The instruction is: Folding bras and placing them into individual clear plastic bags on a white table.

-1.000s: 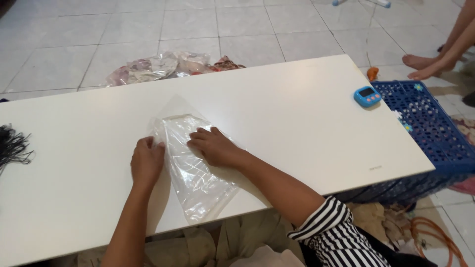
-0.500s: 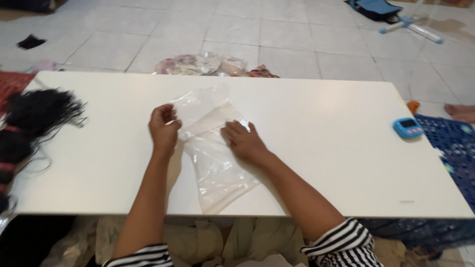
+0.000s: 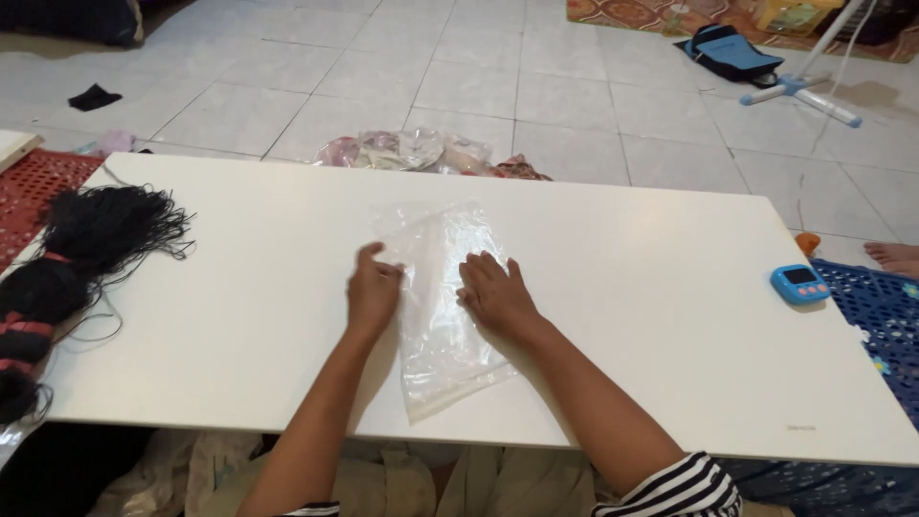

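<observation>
Lying flat near the middle of the table (image 3: 670, 316), clear bag (image 3: 442, 306), long axis running from the far edge toward the near edge, slightly slanted, near corner reaching almost to the table's front edge. Pressing down on it from both sides: left hand (image 3: 373, 292) on the bag's left border, fingers curled, tips tucked at the plastic's edge, though whether pinching it or only pressing cannot be told; right hand (image 3: 496, 297) laid palm-down on the bag's right half, fingers spread and flat, gripping nothing. Both hands at about the same height along the bag, roughly mid-length, with a bare strip of plastic between them. Far end of the bag beyond the fingertips, near end behind the wrists. Equally near, both hands; already touching. Off to the left, black cord bundle (image 3: 86, 258); at the right edge, blue timer (image 3: 799, 283), well apart from the bag.
</observation>
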